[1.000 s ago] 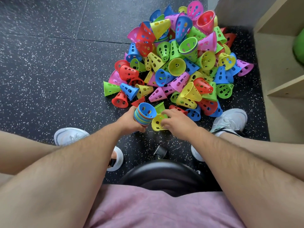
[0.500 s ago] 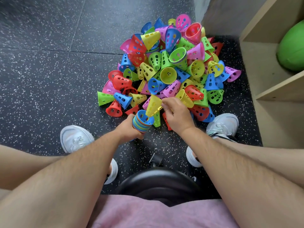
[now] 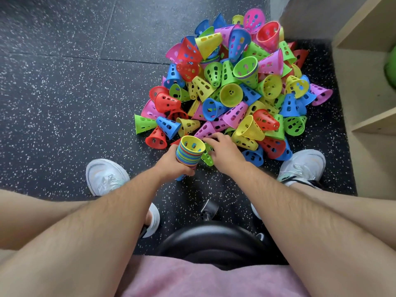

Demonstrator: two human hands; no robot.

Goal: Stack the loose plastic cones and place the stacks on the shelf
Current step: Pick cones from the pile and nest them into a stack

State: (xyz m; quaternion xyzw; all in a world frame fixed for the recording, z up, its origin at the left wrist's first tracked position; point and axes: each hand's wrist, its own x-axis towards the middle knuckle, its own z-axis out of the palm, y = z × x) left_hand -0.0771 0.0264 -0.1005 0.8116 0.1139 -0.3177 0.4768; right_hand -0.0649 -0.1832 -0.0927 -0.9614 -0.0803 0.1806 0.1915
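The floor (image 3: 64, 93) is being covered by a cone pile (image 3: 231, 95); two shoes (image 3: 105, 175) are being rested beside it.

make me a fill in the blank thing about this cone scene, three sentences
1. The left hand grips a stack of cones whose top cone is coloured ____.
2. The right hand reaches to the loose pile lying on the ____.
3. The shelf stands on the person's ____ side.
Missing words: yellow; floor; right.
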